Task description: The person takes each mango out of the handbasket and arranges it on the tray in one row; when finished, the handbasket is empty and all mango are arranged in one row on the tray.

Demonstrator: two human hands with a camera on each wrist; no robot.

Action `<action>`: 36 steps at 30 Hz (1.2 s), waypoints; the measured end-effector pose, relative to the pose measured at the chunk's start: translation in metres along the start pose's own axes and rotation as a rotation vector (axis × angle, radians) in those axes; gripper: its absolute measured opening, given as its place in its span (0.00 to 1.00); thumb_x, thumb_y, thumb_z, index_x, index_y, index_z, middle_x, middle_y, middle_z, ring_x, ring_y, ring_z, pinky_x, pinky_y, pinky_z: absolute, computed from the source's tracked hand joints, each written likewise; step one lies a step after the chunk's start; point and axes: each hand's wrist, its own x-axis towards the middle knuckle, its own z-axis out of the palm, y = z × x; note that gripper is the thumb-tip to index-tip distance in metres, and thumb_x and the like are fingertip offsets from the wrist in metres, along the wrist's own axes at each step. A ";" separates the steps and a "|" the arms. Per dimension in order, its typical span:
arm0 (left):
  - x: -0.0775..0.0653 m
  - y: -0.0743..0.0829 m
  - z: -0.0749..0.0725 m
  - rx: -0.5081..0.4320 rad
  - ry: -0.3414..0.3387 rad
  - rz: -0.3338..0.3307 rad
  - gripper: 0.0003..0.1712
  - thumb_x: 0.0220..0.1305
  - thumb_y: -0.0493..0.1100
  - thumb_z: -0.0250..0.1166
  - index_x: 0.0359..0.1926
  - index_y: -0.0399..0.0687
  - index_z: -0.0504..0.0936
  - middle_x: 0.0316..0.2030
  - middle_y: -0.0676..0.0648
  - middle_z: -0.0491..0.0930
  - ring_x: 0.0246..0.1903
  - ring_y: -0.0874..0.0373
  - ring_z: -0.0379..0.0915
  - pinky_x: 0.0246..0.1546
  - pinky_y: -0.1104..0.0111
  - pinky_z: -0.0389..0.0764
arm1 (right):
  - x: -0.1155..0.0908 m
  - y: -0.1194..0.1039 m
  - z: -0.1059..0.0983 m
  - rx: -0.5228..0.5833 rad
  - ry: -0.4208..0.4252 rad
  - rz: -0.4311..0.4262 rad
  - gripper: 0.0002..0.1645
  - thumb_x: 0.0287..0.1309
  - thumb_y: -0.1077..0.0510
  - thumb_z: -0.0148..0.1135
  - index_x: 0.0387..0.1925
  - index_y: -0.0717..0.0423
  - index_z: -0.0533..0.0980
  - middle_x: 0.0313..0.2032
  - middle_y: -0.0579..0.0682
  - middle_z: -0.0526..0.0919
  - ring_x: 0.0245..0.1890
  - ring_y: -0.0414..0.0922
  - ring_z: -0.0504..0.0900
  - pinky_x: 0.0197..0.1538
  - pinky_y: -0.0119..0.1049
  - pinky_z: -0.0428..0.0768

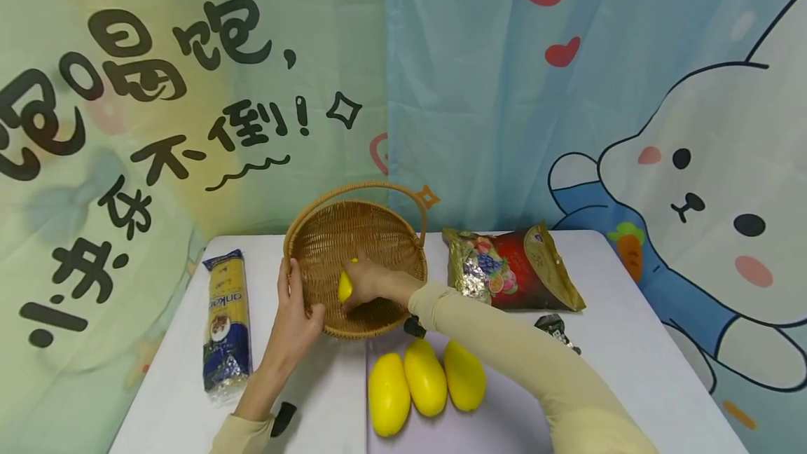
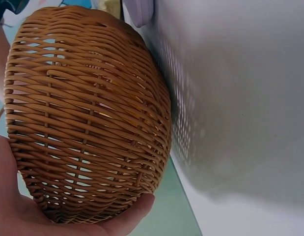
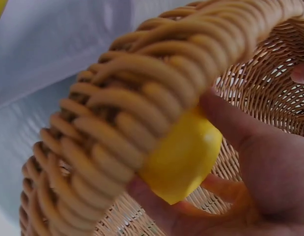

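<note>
A brown wicker basket (image 1: 394, 244) with an arched handle is tipped so that its mouth faces me. My left hand (image 1: 298, 324) grips its left side, the thumb near the front rim and the fingers along the outside. Inside the basket, my right hand (image 1: 372, 284) holds a yellow mango (image 3: 186, 152), partly hidden by the fingers and the rim. Three more yellow mangoes, a left one (image 1: 389, 394), a middle one (image 1: 425, 378) and a right one (image 1: 465, 375), lie side by side in front of the basket.
Under the three mangoes is a pale purple board (image 1: 513, 426). A blue and yellow pasta packet (image 1: 227, 324) lies at the left. To the right are a red and gold bag (image 1: 517, 265) and a small black packet (image 1: 556, 331). A printed curtain (image 1: 466, 90) hangs behind the table.
</note>
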 end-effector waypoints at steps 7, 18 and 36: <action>0.000 0.000 -0.001 -0.013 -0.008 -0.005 0.55 0.63 0.35 0.58 0.81 0.45 0.34 0.81 0.44 0.23 0.71 0.36 0.58 0.59 0.48 0.74 | -0.001 0.007 -0.003 0.034 0.041 -0.035 0.61 0.54 0.45 0.76 0.79 0.57 0.52 0.78 0.68 0.48 0.62 0.54 0.76 0.58 0.42 0.79; -0.001 -0.002 0.000 -0.011 -0.020 -0.012 0.55 0.64 0.35 0.58 0.81 0.44 0.32 0.81 0.44 0.21 0.67 0.35 0.62 0.57 0.49 0.73 | -0.029 0.021 -0.039 0.162 0.228 -0.191 0.57 0.55 0.45 0.75 0.78 0.54 0.56 0.77 0.63 0.51 0.56 0.53 0.78 0.51 0.41 0.81; -0.003 -0.001 0.000 -0.017 -0.023 -0.016 0.54 0.65 0.33 0.56 0.81 0.45 0.31 0.80 0.46 0.21 0.67 0.37 0.60 0.53 0.51 0.72 | -0.164 0.059 -0.076 0.285 0.481 -0.391 0.53 0.54 0.47 0.76 0.76 0.47 0.60 0.79 0.51 0.49 0.62 0.50 0.78 0.58 0.39 0.81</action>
